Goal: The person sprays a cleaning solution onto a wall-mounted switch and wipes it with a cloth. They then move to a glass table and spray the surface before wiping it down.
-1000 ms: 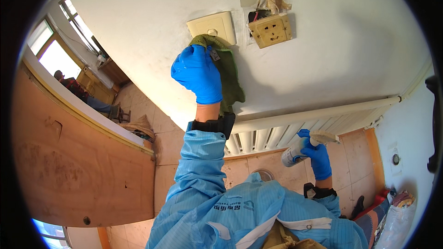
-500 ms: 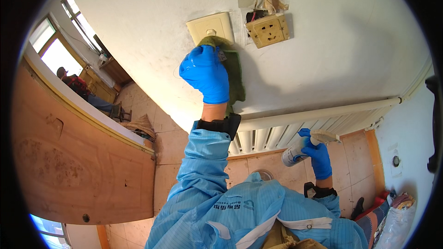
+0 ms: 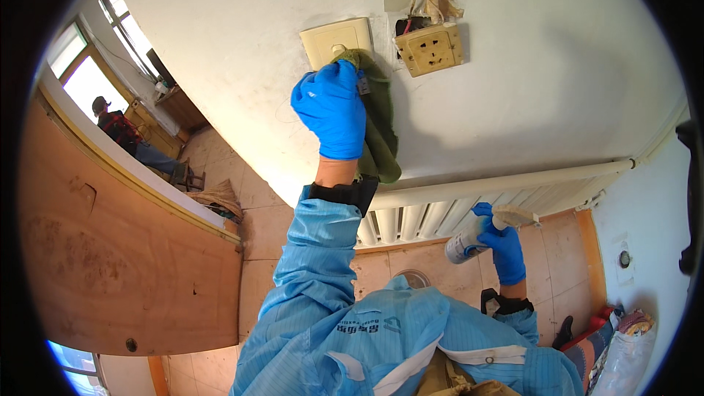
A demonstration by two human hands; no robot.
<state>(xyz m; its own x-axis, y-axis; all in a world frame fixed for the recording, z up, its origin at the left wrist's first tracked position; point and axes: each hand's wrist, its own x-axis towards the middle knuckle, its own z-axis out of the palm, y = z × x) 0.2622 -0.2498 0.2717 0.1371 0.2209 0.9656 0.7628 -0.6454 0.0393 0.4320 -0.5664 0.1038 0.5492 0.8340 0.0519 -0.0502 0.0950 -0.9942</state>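
Note:
My left hand [image 3: 331, 111], in a blue glove, is closed around a dark green cloth [image 3: 381, 128] at the lower edge of a cream wall switch [image 3: 345, 33]. The switch has a small raised piece near its middle, and the cloth's upper end touches it. The rest of the cloth hangs down beside my wrist, in front of the wall. Lower and to the right, my right hand [image 3: 506, 255], also gloved in blue, grips a spray bottle [image 3: 460, 246] by its neck. The bottle's off-white trigger head points right and its body tilts to the lower left.
A yellowed socket [image 3: 430, 50] hangs loose from the wall on exposed wires, right of the switch. Below runs a white radiator [image 3: 411, 224]. A wooden door [image 3: 132, 249] stands at left; beyond it a person [image 3: 121, 130] sits. Rolled bundles [image 3: 623, 345] lie at lower right.
My left hand and the cloth have shifted slightly down and right against the switch, and more of the cloth hangs in view. My right hand keeps the bottle in about the same place.

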